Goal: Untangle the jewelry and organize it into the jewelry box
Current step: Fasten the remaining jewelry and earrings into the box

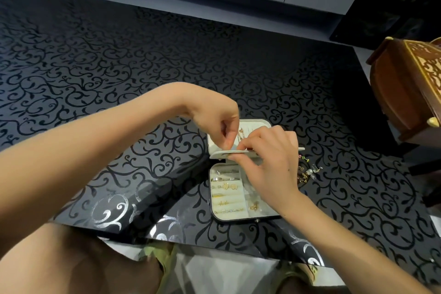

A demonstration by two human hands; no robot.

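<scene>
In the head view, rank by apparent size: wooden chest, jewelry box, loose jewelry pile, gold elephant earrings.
1-2. The wooden chest and jewelry box look alike; the chest is cropped, so unranked.
3. The loose jewelry pile.
4. The gold elephant earrings.

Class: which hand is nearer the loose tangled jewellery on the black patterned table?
Right. The right hand is just left of the loose tangled jewellery; the left hand is farther left.

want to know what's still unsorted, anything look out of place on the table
Yes: a small heap of loose jewelry lies on the table just right of the open jewelry box, outside any compartment. The pieces inside the box sit neatly in their slots.
</scene>
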